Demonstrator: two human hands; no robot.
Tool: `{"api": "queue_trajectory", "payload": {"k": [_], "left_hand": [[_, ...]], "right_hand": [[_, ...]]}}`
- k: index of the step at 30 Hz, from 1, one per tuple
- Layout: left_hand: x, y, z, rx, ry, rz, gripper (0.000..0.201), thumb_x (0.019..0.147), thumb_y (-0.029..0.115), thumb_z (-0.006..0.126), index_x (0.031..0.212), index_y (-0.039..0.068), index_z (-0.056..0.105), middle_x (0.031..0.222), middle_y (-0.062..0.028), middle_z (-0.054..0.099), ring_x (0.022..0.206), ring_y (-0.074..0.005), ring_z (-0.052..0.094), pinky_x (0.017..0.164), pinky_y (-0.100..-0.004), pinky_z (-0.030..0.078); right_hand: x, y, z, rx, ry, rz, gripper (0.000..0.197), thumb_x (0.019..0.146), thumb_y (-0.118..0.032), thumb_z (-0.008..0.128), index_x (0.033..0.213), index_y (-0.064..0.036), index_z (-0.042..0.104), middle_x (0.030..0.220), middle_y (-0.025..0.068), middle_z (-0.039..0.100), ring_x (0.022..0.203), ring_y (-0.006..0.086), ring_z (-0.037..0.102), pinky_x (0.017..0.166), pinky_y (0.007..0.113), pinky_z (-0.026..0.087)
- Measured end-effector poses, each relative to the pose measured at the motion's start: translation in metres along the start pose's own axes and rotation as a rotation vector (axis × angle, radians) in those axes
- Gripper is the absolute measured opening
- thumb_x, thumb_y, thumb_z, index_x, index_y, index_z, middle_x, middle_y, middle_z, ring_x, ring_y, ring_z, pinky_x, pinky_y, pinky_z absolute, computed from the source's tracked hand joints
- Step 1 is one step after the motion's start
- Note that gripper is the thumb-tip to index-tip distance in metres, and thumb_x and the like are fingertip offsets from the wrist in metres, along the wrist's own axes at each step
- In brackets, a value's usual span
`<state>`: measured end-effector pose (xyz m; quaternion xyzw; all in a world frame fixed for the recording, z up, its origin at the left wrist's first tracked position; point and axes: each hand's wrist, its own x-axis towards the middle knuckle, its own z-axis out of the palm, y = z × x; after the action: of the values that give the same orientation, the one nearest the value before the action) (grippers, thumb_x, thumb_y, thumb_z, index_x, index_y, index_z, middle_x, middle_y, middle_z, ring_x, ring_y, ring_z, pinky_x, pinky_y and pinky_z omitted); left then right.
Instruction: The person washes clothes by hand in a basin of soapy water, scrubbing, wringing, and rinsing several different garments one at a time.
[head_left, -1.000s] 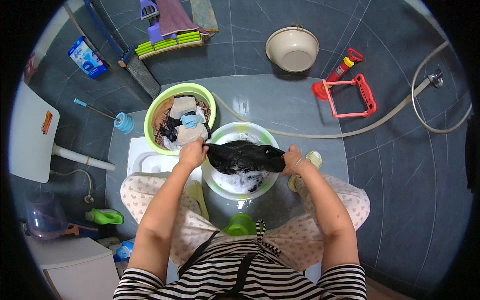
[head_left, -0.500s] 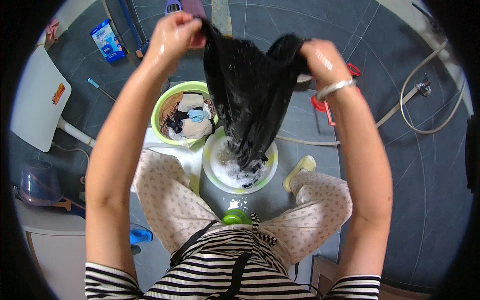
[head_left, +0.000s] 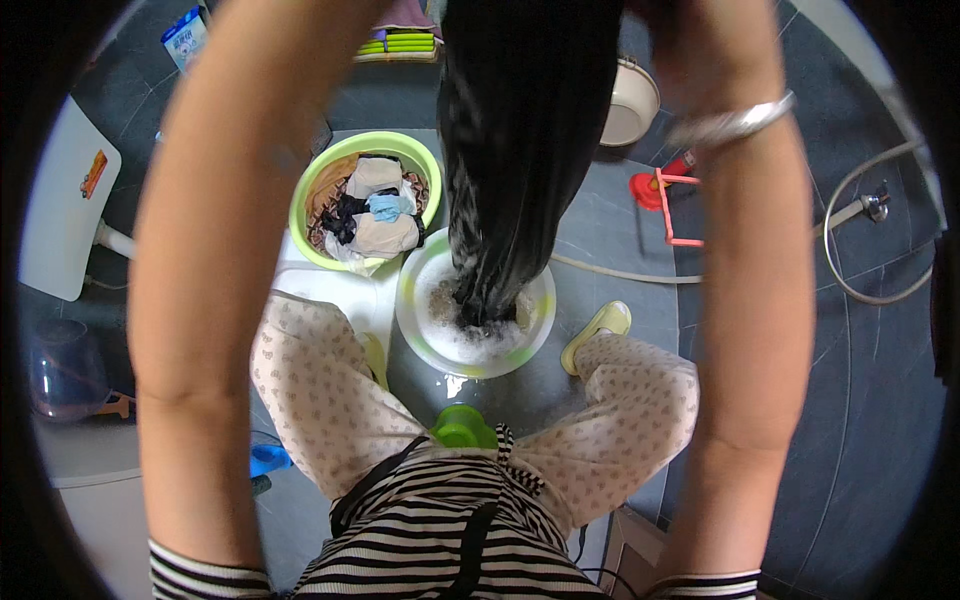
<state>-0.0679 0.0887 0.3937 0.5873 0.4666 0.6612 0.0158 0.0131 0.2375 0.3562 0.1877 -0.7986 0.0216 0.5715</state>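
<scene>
A wet black garment (head_left: 525,140), perhaps trousers, hangs stretched from the top edge of the view. Its lower end dips into the foamy water of a white basin with yellow-green marks (head_left: 540,335). My right hand (head_left: 700,45), blurred and partly cut off, grips the garment's upper right side; a silver bracelet (head_left: 735,122) circles that wrist. Of my left arm only the forearm (head_left: 225,170) shows, as the hand lies beyond the top edge.
Left of the basin stands a green tub (head_left: 430,165) of clothes. A green stool (head_left: 465,428) is between my legs. To the right are a pink-red frame (head_left: 665,215), a pale pan (head_left: 632,105) and a shower hose (head_left: 830,235). A toilet lid (head_left: 60,220) rises at far left.
Both arms have gone higher and nearer the view, carrying my left hand out of it. The garment is pulled up longer and narrower, with its bottom still in the basin.
</scene>
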Motion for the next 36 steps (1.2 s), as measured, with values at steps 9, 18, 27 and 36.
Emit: {"api": "queue_trajectory", "payload": {"k": [9,18,27,36], "left_hand": [[-0.213,-0.221,0.060,0.121,0.315,-0.738,0.015,0.073,0.008,0.056,0.089,0.007,0.056,0.070,0.0038,0.049,0.065,-0.0066,0.045,0.061,-0.0197,0.038],[-0.401,-0.337,0.081,0.765,-0.350,-1.060,0.066,0.073,0.019,0.064,0.131,0.019,0.032,0.131,-0.0150,0.033,0.116,-0.0350,0.039,0.085,-0.0492,0.040],[-0.427,-0.398,0.089,0.731,-0.936,-1.311,0.082,0.063,0.032,0.072,0.131,0.020,0.027,0.137,-0.0179,0.019,0.119,-0.0412,0.030,0.090,-0.0537,0.036],[-0.480,-0.435,0.105,0.236,-0.913,-1.625,0.057,0.078,0.026,0.056,0.129,0.015,0.036,0.125,-0.0167,0.043,0.113,-0.0298,0.046,0.092,-0.0427,0.038]], "right_hand": [[-0.221,-0.032,0.066,1.110,-0.656,1.221,0.097,0.055,-0.012,0.074,0.137,-0.0070,0.021,0.137,0.0126,0.028,0.129,0.0222,0.022,0.105,0.032,0.019],[-0.477,-0.124,0.167,0.107,-0.964,1.244,0.041,0.070,-0.022,0.069,0.108,-0.0152,0.056,0.126,0.0175,0.039,0.106,0.0380,0.045,0.088,0.042,0.042],[-0.520,-0.133,0.216,0.005,-1.301,1.539,0.048,0.086,-0.040,0.043,0.120,-0.0062,0.040,0.129,0.0243,0.032,0.101,0.0406,0.048,0.080,0.048,0.046],[-0.590,-0.125,0.236,0.187,-1.929,1.523,0.045,0.084,-0.041,0.043,0.107,-0.0048,0.057,0.117,0.0240,0.047,0.092,0.0414,0.054,0.084,0.051,0.042]]}}
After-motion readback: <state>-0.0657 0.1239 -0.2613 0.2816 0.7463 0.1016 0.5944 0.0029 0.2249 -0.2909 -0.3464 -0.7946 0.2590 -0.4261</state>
